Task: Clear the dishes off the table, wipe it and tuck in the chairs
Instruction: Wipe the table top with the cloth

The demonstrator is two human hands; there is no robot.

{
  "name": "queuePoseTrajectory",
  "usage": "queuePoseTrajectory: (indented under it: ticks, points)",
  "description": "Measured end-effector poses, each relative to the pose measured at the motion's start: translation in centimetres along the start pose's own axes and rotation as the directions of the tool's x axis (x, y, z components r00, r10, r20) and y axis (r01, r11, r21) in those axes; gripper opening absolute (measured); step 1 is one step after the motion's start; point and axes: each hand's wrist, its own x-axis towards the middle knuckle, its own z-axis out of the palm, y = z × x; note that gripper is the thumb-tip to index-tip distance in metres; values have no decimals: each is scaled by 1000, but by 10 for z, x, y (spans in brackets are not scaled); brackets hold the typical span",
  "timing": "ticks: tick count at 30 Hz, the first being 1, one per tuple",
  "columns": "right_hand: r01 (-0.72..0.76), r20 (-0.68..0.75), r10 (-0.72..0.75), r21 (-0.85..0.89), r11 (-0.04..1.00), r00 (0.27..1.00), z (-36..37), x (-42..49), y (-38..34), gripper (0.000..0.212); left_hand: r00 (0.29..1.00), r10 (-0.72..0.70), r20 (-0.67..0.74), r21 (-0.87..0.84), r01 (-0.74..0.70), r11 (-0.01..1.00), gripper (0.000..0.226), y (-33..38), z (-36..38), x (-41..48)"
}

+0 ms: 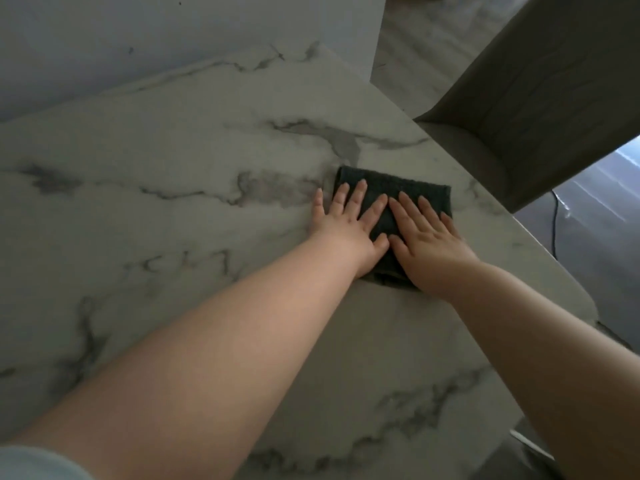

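1. The left hand (349, 226) and right hand (427, 239) lie flat side by side, fingers spread wide, palms pressed down on a dark folded cloth (388, 202); neither hand grips it.
2. The cloth lies on the marble-patterned table (173, 202), its far edge showing just beyond the fingertips. Its near part is mostly covered by the palms and wrists.
3. The left hand's little finger reaches off the cloth onto bare tabletop.
4. Just right of the right hand runs the table's edge, slanting from far to near and ending in a rounded corner beside the right forearm.
5. Left of the hands and toward the body, the tabletop is broad, open surface.
6. Beyond and right of the hands stands a chair (519, 109), its seat near the table edge, its back cut off by the frame.
7. A thin cable (554, 220) lies on the floor past the edge, dim and hard to follow.
8. The wall (138, 46) rises behind the table's far side.
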Motion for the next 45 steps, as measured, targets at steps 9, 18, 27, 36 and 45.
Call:
queuePoseTrajectory:
  ticks: [9, 18, 27, 36, 45]
  points:
    - [-27, 8, 28, -22, 999, 1000, 47, -193, 27, 70, 983, 139, 124, 40, -145, 989, 71, 95, 47, -149]
    - [-96, -97, 98, 31, 995, 990, 41, -165, 44, 67, 966, 251, 56, 114, -256, 960, 68, 89, 36, -104]
    - [-292, -112, 303, 105, 951, 946, 0, -60, 111, 60, 965, 261, 6, 88, -260, 962, 64, 130, -19, 39]
    - [-382, -103, 400, 162, 910, 911, 15, -101, 103, 60, 950, 313, 6, 69, -313, 947, 63, 150, -6, 7]
    - [-441, -68, 461, 192, 876, 885, 65, -231, 71, 64, 880, 474, 34, 122, -475, 872, 63, 170, 32, -99]
